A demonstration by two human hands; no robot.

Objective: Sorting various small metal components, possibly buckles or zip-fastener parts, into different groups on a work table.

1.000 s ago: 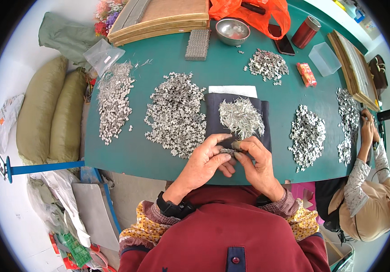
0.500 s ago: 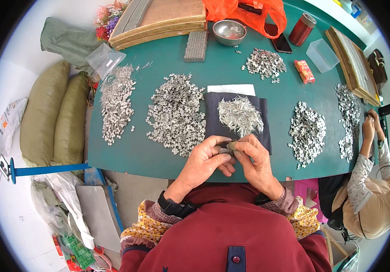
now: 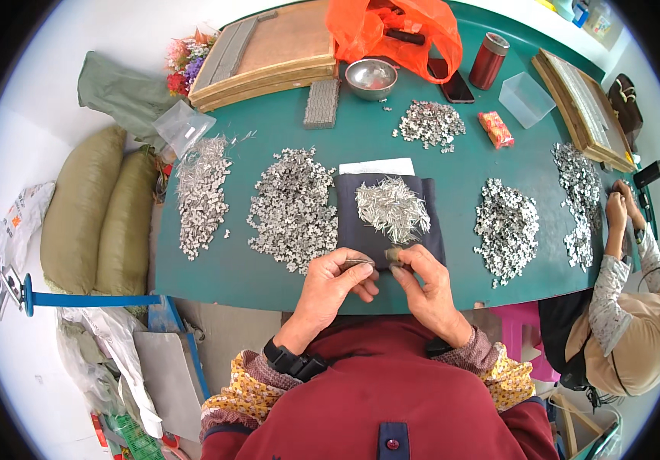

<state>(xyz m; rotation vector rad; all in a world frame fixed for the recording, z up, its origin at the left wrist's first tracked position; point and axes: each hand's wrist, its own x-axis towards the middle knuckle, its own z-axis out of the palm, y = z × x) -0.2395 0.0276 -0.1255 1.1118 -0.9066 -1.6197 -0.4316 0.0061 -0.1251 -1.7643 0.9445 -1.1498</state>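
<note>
Small metal piece (image 3: 358, 263) pinched in left hand (image 3: 335, 285) grip over near edge of green desk (image 3: 269, 138), right hand (image 3: 427, 287) fingers closed on another bit, close to dark cloth (image 3: 349, 218) with thin pins (image 3: 391, 208) for easy reach.

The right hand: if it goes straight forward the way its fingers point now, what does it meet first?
Probably the pile of thin metal pins on the dark cloth. The right hand points up the table at it, though its height above the cloth is unclear.
</note>
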